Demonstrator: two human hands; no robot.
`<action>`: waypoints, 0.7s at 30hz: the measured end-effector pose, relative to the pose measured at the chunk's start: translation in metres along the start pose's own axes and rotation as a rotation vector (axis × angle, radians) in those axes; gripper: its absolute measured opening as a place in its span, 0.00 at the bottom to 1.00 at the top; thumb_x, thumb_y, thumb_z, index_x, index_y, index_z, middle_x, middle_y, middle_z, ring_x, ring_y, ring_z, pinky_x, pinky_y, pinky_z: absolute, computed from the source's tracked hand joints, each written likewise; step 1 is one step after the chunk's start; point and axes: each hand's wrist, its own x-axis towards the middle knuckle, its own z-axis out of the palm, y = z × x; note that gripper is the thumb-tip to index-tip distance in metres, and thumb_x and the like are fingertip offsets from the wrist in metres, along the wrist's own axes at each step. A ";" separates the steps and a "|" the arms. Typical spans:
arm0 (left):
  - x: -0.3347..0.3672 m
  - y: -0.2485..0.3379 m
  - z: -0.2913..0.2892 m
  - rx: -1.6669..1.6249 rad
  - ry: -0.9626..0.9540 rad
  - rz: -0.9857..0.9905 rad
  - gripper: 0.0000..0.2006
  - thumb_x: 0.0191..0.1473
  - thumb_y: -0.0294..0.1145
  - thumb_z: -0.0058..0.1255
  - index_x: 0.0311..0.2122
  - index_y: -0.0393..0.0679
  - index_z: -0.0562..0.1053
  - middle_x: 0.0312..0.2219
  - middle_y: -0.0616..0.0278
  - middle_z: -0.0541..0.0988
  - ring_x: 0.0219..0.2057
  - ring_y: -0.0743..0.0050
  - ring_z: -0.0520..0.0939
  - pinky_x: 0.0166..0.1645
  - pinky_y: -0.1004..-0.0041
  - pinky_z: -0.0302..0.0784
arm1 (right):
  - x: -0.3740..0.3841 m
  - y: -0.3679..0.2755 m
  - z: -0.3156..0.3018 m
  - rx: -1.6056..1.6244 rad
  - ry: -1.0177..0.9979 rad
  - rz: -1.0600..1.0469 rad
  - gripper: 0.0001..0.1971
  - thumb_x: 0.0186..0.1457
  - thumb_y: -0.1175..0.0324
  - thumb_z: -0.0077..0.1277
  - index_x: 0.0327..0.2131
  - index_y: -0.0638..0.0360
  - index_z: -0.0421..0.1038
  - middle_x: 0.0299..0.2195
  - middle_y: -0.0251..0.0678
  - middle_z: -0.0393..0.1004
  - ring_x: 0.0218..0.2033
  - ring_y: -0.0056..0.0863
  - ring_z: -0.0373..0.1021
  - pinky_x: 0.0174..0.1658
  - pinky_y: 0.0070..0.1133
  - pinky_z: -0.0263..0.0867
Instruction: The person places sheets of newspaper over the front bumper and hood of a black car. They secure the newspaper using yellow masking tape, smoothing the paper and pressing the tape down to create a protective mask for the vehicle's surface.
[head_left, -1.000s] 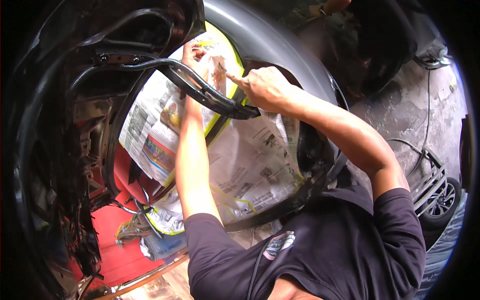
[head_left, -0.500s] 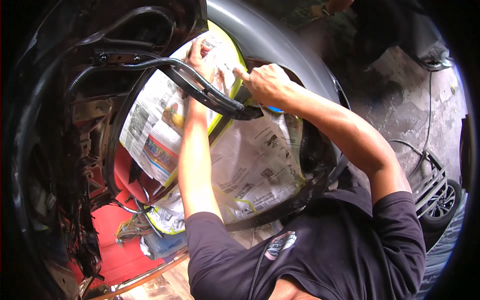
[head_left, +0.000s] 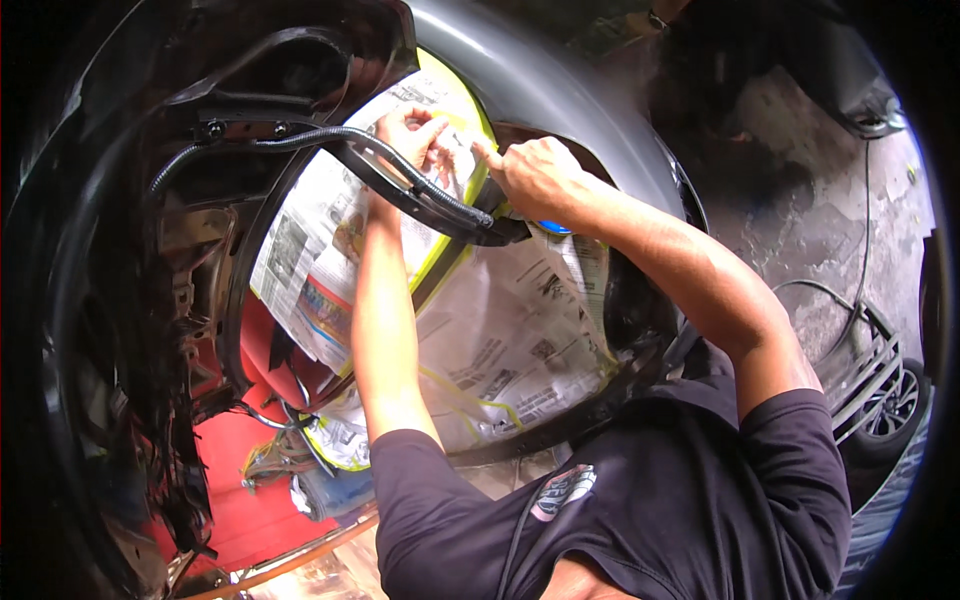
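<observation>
My left hand point(head_left: 408, 138) reaches under a curved black arm to sheets of newspaper point(head_left: 310, 230) that cover a rounded opening in a dark car body. Its thumb and fingers are drawn together over the paper; whatever they pinch is too small to make out. Bright yellow tape point(head_left: 478, 110) edges the paper. Beside that edge is my right hand point(head_left: 540, 172), its fingers curled and its thumb side toward the tape. Its grip is hidden from above. Under my right wrist shows a blue rounded object point(head_left: 553, 228). More newspaper point(head_left: 500, 330) hangs nearer me.
A black corrugated hose point(head_left: 350, 135) runs along the curved arm, above my left forearm. A glossy dark panel point(head_left: 570, 90) curves past the far side. Lower left are a red surface point(head_left: 245, 490) and a bundle of wires point(head_left: 280, 455). A wheel point(head_left: 890, 405) stands at the right.
My left hand has come slightly nearer me, its thumb and fingers drawing together. The right hand stays by the tape edge. The whole view has shifted slightly.
</observation>
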 end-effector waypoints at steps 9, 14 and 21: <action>0.026 -0.007 -0.002 0.370 0.085 0.288 0.10 0.54 0.32 0.66 0.33 0.36 0.78 0.21 0.64 0.80 0.19 0.82 0.77 0.24 0.76 0.73 | -0.001 -0.001 -0.001 -0.025 0.004 -0.010 0.32 0.54 0.68 0.53 0.62 0.70 0.62 0.25 0.38 0.80 0.27 0.33 0.80 0.28 0.30 0.73; 0.030 -0.008 0.006 0.539 0.172 0.418 0.13 0.49 0.33 0.70 0.32 0.34 0.79 0.24 0.54 0.83 0.24 0.69 0.81 0.33 0.69 0.77 | 0.001 0.001 0.002 -0.015 0.013 0.006 0.31 0.54 0.70 0.52 0.62 0.69 0.63 0.24 0.40 0.79 0.26 0.35 0.79 0.28 0.31 0.73; 0.025 -0.013 0.023 0.440 0.416 0.308 0.13 0.44 0.27 0.71 0.32 0.37 0.78 0.22 0.58 0.78 0.25 0.67 0.78 0.35 0.67 0.76 | 0.004 0.000 0.009 0.041 0.062 -0.013 0.29 0.55 0.73 0.48 0.62 0.67 0.66 0.21 0.44 0.76 0.23 0.40 0.76 0.27 0.35 0.71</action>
